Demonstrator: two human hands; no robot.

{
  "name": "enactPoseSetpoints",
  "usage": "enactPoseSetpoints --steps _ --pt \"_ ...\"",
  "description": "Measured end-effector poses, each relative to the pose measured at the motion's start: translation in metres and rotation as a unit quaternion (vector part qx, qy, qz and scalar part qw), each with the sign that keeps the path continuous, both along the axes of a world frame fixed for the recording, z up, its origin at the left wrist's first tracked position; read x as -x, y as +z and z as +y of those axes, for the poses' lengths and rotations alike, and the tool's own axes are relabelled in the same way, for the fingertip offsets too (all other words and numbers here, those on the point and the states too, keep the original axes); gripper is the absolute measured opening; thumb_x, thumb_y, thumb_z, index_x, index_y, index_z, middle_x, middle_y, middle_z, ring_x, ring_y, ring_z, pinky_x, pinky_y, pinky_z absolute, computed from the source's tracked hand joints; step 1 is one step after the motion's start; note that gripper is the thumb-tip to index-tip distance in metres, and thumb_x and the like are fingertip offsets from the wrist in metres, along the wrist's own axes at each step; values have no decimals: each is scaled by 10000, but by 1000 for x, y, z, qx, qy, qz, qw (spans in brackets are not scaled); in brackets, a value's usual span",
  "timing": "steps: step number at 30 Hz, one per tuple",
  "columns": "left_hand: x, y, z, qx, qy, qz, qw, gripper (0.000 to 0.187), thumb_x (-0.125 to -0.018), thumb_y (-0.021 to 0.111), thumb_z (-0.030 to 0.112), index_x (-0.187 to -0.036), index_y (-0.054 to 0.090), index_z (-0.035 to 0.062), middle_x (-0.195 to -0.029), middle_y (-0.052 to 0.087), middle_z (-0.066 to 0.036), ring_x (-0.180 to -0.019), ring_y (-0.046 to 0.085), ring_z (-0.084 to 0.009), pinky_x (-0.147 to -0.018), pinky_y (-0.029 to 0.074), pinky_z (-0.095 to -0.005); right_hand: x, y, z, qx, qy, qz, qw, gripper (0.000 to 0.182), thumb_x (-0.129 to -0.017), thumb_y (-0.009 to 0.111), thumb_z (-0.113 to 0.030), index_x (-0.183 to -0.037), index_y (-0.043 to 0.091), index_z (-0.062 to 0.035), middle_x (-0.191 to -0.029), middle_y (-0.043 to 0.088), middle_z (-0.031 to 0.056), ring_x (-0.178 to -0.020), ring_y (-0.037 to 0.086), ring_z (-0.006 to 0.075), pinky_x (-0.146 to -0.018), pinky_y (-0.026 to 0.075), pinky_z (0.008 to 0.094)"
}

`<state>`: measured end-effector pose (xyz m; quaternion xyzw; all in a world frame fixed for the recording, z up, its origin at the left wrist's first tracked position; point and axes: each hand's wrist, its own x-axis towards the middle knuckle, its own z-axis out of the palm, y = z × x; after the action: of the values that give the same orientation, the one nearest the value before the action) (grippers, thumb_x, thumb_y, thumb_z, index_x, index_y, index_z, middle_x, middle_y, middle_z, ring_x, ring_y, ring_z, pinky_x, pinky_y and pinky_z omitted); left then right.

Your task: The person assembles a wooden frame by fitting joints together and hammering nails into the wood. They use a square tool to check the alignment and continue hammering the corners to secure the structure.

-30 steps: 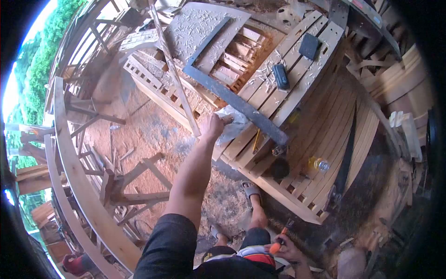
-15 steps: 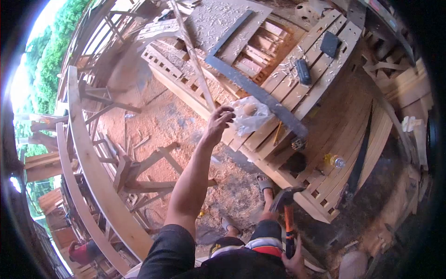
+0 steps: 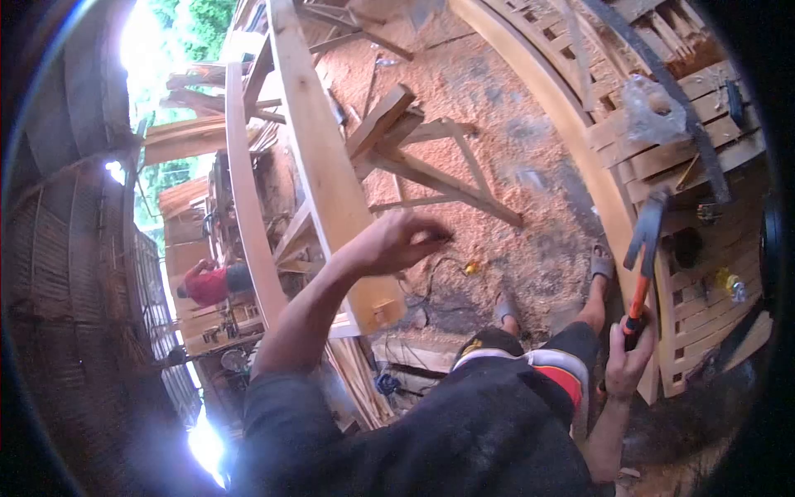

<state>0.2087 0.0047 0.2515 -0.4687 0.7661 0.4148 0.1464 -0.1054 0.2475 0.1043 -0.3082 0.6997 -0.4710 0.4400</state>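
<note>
Slatted wooden bench (image 3: 662,157) occupies the upper right, carrying a long dark metal square (image 3: 696,124) and a clear plastic bag (image 3: 650,108). A long plank (image 3: 319,157) runs up the frame's centre-left. Left arm extended forward, elbow bent; left hand (image 3: 397,240) raised over the sawdust floor (image 3: 497,149), fingers pinched together, contents indiscernible. Right hand (image 3: 629,360) low beside the thigh, clamped on the orange handle of a hammer (image 3: 642,257), head upward near the bench edge.
</note>
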Motion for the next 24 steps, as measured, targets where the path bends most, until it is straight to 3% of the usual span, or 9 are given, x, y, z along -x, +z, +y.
enactPoseSetpoints --steps 1,5,7,9,11,13,19,22,24 --pt "-26 11 18 18 -3 -31 999 185 -880 703 134 -1046 714 55 -956 723 -120 -890 692 -256 -804 533 -357 -19 4 -6 14 2 82 997 232 -921 552 -101 -1129 524 -1 -809 487 11 -711 469 111 -665 425 266" --pt "-86 39 73 -5 -19 -83 996 144 -867 706 132 -988 725 57 -924 715 -111 -912 672 -279 -828 515 -395 -70 17 18 -60 72 -175 980 220 -931 536 -106 -1128 543 -9 -751 508 -4 -654 493 72 -593 404 241" --pt "-111 36 95 13 -55 -61 997 118 -861 699 120 -954 727 53 -920 705 -100 -923 652 -281 -852 490 -398 -98 18 28 30 158 -186 969 240 -928 533 -101 -1147 557 -4 -752 524 -12 -619 486 70 -565 403 232" --pt "-127 31 106 15 -80 -51 995 114 -858 695 112 -947 726 48 -916 696 -97 -920 643 -281 -853 482 -397 -121 22 32 -86 173 -288 938 251 -893 577 -121 -1108 593 7 -828 665 88 -731 637 184 -689 509 325" --pt "-139 25 112 32 -79 -39 996 114 -853 694 106 -947 725 49 -911 689 -94 -912 636 -277 -845 476 -392 -152 25 39 -66 205 -215 953 301 -893 609 -133 -1154 554 7 -832 661 146 -706 657 219 -662 516 355" --pt "-147 21 115 41 -80 -25 996 116 -854 686 100 -950 716 43 -898 676 -98 -906 627 -282 -848 466 -396 -174 14 56 -63 238 -244 938 243 -922 575 -49 -1147 482 -38 -748 547 9 -579 530 79 -520 438 256" --pt "-152 21 115 8 -77 -21 997 138 -877 672 129 -982 709 48 -889 656 -101 -921 608 -295 -899 434 -397 -193 37 56 102 283 -149 942 274 -884 638 -57 -1110 484 -49 -749 569 72 -588 582 180 -553 477 322" --pt "-155 17 117 20 -93 -7 995 130 -882 671 141 -973 715 58 -872 649 -88 -904 604 -285 -926 409 -407 -195 43 60 39 319 -160 934 334 -871 659 -93 -1149 482 -41 -798 637 171 -716 687 357 -615 528 408" --pt "-154 18 116 13 -100 -19 995 125 -879 674 137 -969 717 61 -869 647 -82 -899 606 -280 -935 399 -405 -199 44 63 66 326 -134 934 337 -870 658 -93 -1153 482 -42 -788 630 170 -711 686 352 -616 529 405"
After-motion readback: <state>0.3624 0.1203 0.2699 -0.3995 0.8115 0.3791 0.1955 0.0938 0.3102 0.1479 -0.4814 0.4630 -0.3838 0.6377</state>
